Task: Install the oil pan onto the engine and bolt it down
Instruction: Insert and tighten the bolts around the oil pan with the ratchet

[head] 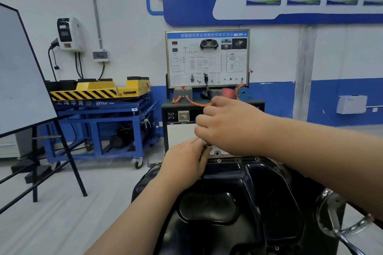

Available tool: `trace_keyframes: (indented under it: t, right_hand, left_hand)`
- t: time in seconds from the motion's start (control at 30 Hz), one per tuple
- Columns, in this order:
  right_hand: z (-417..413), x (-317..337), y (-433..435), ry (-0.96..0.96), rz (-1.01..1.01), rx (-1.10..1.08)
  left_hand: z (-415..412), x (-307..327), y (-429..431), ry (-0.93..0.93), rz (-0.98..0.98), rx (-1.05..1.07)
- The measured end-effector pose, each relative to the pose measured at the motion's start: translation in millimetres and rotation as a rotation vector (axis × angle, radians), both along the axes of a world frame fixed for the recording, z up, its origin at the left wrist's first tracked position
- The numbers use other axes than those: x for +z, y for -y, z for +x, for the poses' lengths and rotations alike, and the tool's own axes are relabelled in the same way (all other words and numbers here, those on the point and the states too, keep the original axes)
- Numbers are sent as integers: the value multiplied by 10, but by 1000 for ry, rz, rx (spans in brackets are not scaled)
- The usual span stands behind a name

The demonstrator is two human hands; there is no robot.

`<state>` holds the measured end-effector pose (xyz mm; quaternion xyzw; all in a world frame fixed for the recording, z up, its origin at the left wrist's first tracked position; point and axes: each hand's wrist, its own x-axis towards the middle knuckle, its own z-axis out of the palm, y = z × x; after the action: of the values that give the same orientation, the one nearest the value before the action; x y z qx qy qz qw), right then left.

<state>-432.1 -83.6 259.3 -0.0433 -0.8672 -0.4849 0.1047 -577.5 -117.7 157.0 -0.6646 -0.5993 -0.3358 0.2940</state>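
Nearest the camera, the black oil pan (228,203) is seen seated on the engine (217,153), with its flange laid along the pale casting at the far edge. An unfilled bolt hole (218,160) can be made out there, just beside the hands.

The step in hand is judged to be the running-in of a flange bolt at that far edge with a driver (228,92). For this to be done well, the driver should be kept square to the flange and the first turns made lightly, so that a crossed thread is felt before damage is done. Every bolt is best brought down loosely before any is tightened. The final tightening is then best worked crosswise in even stages, so that the seal is pressed evenly and the pan is not pulled askew.

The right hand (230,124) is wrapped round the driver, its fingers (204,122) fully curled, and the blurred red handle end shows above the fist. The left hand (184,161) is held just above the flange, its fingers (198,146) drawn almost closed about the driver's lower end. Whether a bolt is also pinched there cannot be told, since the tip is hidden.
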Motion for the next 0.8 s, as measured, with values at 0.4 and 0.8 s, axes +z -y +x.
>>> trace_keyframes:
  t: [0.4, 0.8]
  right_hand:
    - [-47, -42, 35, -9, -145, -66]
    - [-126, 31, 160, 30, -141, -190]
  left_hand:
    - [-38, -51, -57, 51, -74, 74]
    - [-48, -10, 23, 70, -76, -54]
